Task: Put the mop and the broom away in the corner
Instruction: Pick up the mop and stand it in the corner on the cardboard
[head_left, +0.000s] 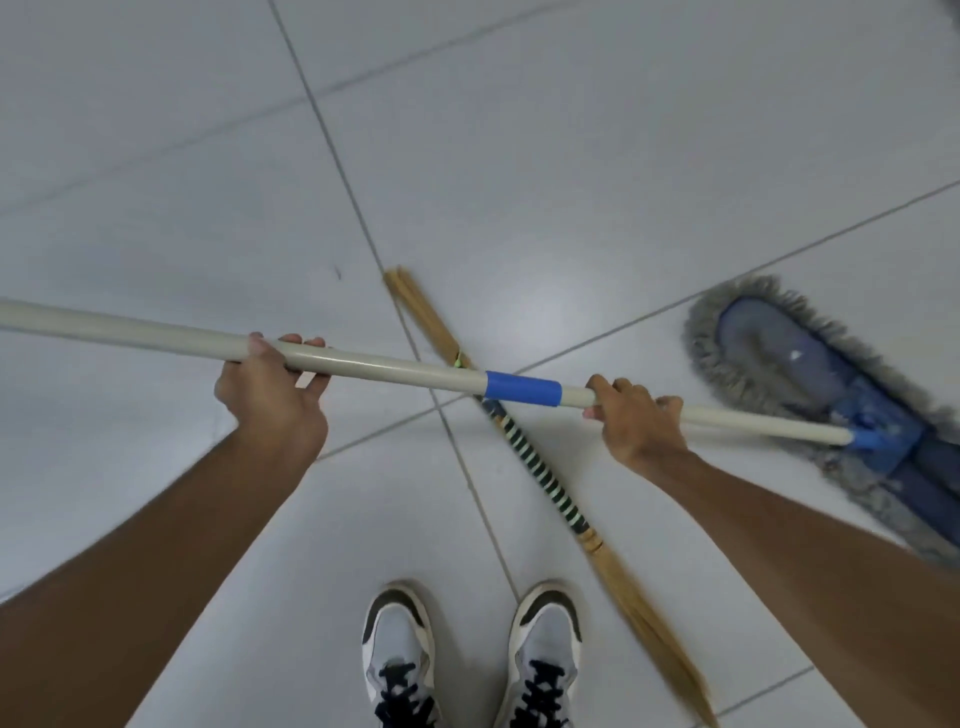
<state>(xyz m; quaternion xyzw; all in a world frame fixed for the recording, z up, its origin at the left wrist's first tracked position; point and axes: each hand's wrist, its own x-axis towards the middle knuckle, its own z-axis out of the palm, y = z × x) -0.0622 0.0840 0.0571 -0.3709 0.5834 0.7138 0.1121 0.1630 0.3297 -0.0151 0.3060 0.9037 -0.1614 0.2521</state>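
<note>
The mop has a long cream handle (395, 366) with a blue tape band, running across the view from the left edge down to a blue flat head with a grey fringe (810, 384) at the right. My left hand (270, 389) grips the handle left of the middle. My right hand (636, 421) grips it right of the blue band, closer to the head. Beneath the handle, the straw broom (550, 488) lies flat on the floor, diagonal, with its black-and-white wound grip in the middle and its bristles pointing to the lower right.
The floor is pale grey tile (571, 182) with dark grout lines. My two feet in white and black sneakers (467, 660) stand at the bottom centre, just left of the broom's bristles. No wall or corner is in view.
</note>
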